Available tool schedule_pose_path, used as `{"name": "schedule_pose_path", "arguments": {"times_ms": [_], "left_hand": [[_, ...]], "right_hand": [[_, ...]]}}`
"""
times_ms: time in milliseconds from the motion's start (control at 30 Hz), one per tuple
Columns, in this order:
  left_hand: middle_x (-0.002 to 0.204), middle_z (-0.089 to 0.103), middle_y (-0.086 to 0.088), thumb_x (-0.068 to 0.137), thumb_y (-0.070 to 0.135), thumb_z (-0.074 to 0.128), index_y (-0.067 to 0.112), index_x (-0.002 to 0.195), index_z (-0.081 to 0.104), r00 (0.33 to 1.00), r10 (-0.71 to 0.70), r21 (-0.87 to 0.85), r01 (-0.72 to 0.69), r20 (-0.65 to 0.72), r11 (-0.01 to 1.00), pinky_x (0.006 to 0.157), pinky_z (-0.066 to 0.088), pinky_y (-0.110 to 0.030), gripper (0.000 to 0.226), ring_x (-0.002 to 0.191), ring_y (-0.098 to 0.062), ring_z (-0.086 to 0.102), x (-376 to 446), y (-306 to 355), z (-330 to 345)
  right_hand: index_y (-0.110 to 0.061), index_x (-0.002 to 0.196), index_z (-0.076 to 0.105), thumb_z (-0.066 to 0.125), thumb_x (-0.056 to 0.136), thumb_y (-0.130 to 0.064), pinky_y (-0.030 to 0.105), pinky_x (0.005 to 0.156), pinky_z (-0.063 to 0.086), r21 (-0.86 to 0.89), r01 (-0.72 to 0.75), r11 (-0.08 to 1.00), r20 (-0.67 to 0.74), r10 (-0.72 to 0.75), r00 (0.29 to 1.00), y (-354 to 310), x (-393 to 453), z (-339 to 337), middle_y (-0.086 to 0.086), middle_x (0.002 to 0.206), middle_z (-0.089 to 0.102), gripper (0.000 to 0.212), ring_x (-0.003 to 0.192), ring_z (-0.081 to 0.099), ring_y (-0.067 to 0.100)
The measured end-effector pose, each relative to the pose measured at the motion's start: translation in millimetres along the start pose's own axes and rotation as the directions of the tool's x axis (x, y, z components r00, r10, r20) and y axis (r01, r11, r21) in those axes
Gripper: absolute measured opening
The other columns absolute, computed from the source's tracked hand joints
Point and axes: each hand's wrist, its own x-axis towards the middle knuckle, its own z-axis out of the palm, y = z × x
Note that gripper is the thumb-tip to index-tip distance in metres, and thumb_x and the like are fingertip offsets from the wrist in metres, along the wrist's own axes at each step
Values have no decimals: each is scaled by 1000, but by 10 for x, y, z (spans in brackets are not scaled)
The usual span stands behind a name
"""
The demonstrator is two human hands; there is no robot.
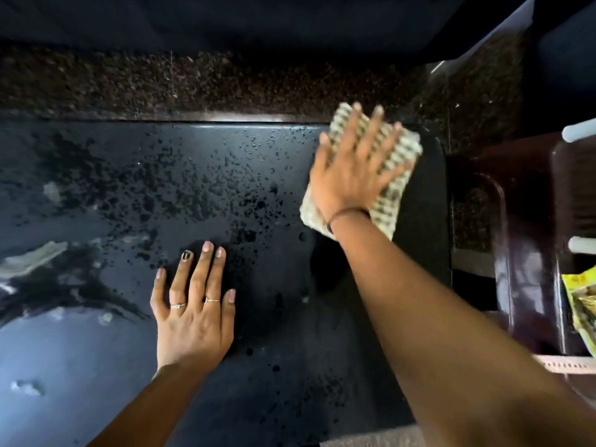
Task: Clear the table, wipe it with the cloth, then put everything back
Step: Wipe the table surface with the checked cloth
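On the wet black table point(225, 195) I keep my left hand point(193, 317) flat and empty to brace, while my right hand point(351, 175), fingers spread, presses the cloth point(392, 188) at the far right corner, wiping.

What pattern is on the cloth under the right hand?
A pale folded cloth with rows of small dark checks, blurred, seen in the head view.

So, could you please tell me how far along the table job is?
Clearing looks done: nothing stands on the visible part of the table. Wiping is in hand: the right hand presses the cloth flat at the far right corner, the left hand flat on the top. Droplets remain, and nothing is back yet.
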Motion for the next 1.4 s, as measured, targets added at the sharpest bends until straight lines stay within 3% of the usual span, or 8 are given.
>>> {"name": "schedule_pose_path", "arguments": {"times_ms": [100,233,400,633,867,1000,1200,1400], "left_hand": [[152,32,-4,96,35,32,14,147,31,1000,-1,15,1,2,1000,111,22,-54,55,136,-28,31,16,-8,7],[152,32,-3,95,34,32,14,147,32,1000,3,9,-3,7,1000,111,24,-54,56,136,-28,33,3,-6,-5],[151,32,-3,95,33,33,12,145,35,1000,3,-6,-3,-18,1000,110,24,-55,54,134,-29,33,6,1,-10],[154,23,1,97,35,30,14,146,32,1000,5,-21,-5,-14,1000,112,18,-52,54,135,-28,30,0,-4,2],[156,20,2,95,33,31,14,148,26,1000,2,-27,-2,22,1000,114,12,-50,56,137,-27,27,2,-10,2],[160,10,6,97,34,28,15,148,26,999,7,-20,-7,32,1000,114,16,-52,55,138,-27,27,2,-16,0],[157,19,4,96,34,29,15,148,26,999,4,-10,-4,36,1000,114,14,-50,55,139,-25,24,12,-1,-15],[153,28,-1,96,33,30,15,147,29,998,-5,-38,7,58,999,113,17,-52,54,137,-26,28,21,6,-36]], "right_hand": [[-24,150,25,16,97,-51,72,107,-8,-2,68,998,51,-68,996,-293,286,-18,3,160,15,59,148,1,33],[-27,152,12,14,98,-51,70,109,0,-14,171,985,13,-171,985,-127,-58,-7,2,162,5,60,148,-3,30],[-23,153,8,23,98,-49,67,112,5,-61,241,969,82,-235,968,493,-1404,33,5,162,3,63,148,-1,31],[-22,144,35,28,90,-52,73,92,33,-303,290,908,247,-219,944,1506,-3222,178,5,157,26,62,135,35,36],[-24,152,17,31,95,-52,73,105,18,-40,485,873,216,-467,858,754,-2147,-5,5,161,11,66,147,11,34],[-28,153,7,21,96,-53,69,109,4,-11,385,923,81,-383,920,-201,-758,14,2,162,5,63,148,-1,31],[-18,125,56,20,98,-47,61,111,13,-5,368,930,115,-365,924,-831,152,-3,5,131,58,54,126,44,30],[-22,153,11,18,99,-48,62,114,4,18,430,903,56,-430,901,-325,-776,92,5,161,7,60,148,0,30]]}}
